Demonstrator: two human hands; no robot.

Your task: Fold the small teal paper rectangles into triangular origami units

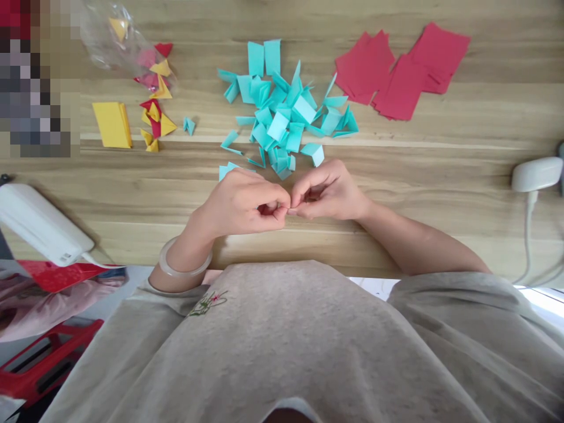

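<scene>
My left hand (249, 202) and my right hand (330, 191) meet at their fingertips over the front of the wooden table. Both are closed in a pinch, and whatever lies between the fingers is too small or hidden to make out. A loose pile of folded light-blue papers (278, 126) lies just beyond them. One flat blue piece (227, 170) is partly covered by my left hand. Farther left sits a small folded blue piece (189, 126). A pale bangle (185, 271) circles my left wrist.
Red paper sheets (403, 88) lie at the back right. At the left are a yellow paper stack (110, 124), folded yellow and red pieces (155, 120) and a clear plastic bag (99, 35). A white device (46, 223) and a white charger (535, 174) flank the table.
</scene>
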